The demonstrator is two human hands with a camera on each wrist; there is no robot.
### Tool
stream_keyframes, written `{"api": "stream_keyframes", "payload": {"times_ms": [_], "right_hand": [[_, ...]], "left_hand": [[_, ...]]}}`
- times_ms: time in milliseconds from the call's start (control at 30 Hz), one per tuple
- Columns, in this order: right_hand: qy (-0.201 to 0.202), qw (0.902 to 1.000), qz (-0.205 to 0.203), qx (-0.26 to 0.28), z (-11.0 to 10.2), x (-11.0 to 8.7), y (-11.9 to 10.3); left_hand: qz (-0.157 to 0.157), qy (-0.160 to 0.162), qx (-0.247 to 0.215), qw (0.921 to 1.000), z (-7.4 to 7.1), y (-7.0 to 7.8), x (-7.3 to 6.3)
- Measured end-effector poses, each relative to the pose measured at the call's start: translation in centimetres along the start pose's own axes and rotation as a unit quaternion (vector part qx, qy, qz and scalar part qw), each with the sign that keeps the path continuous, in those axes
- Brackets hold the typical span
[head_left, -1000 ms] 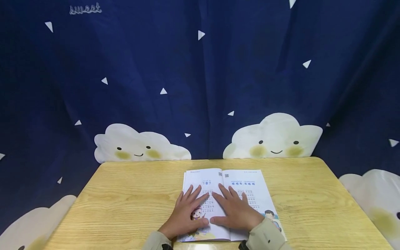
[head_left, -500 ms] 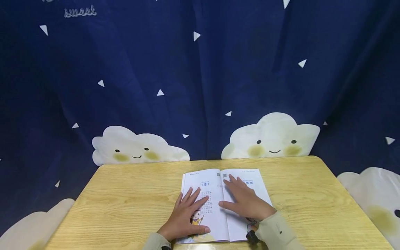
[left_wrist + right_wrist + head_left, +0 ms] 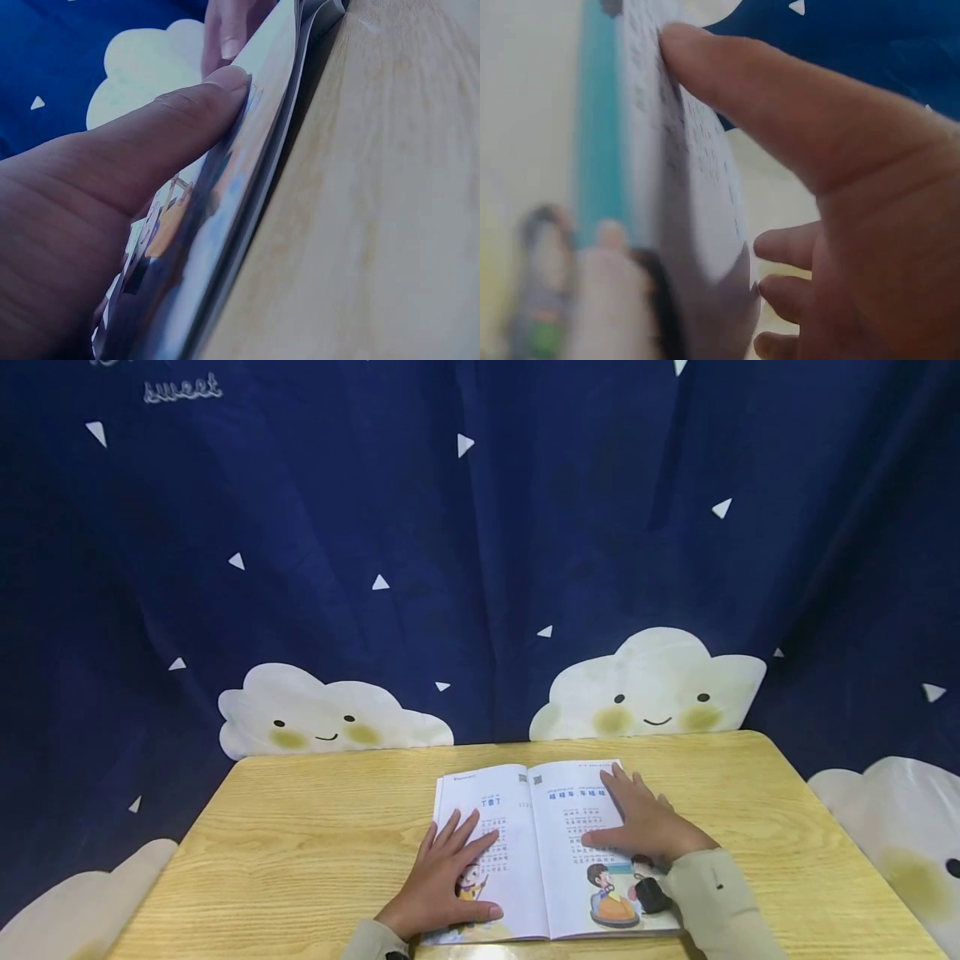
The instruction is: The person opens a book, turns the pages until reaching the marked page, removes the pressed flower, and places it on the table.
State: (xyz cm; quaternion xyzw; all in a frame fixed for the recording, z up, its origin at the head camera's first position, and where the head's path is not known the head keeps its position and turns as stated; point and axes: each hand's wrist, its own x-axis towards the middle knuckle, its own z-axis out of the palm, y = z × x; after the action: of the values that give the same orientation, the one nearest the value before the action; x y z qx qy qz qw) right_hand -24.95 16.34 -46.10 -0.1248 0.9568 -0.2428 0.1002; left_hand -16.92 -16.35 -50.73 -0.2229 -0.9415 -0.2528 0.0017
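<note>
An open picture book (image 3: 558, 893) with printed text and coloured drawings lies on the table. My left hand (image 3: 441, 878) rests on the left page with its fingers spread; in the left wrist view its thumb (image 3: 176, 124) lies on the page near the book's lower edge. Over at the right page's outer edge is my right hand (image 3: 651, 825), thumb over the printed lines and the other fingers reaching past the edge. The right wrist view has that thumb (image 3: 742, 71) against the page, with several loosely bent fingertips (image 3: 784, 246) at the paper's edge.
The wooden table (image 3: 315, 843) extends to both sides of the book. Behind it hangs a dark blue curtain (image 3: 337, 510) with white triangles and smiling clouds. A dark band (image 3: 654, 895) sits at the right wrist, over the lower right drawing.
My right hand has slid rightward from the middle of the book across the right page to its outer edge, uncovering text and drawing. The left hand has stayed in place.
</note>
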Motion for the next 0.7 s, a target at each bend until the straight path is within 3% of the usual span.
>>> {"api": "stream_keyframes", "payload": {"times_ms": [700], "right_hand": [[-0.001, 0.9994, 0.029, -0.018, 0.97, 0.69, 0.68]], "left_hand": [[-0.002, -0.001, 0.006, 1.0, 0.02, -0.1, -0.04]]}}
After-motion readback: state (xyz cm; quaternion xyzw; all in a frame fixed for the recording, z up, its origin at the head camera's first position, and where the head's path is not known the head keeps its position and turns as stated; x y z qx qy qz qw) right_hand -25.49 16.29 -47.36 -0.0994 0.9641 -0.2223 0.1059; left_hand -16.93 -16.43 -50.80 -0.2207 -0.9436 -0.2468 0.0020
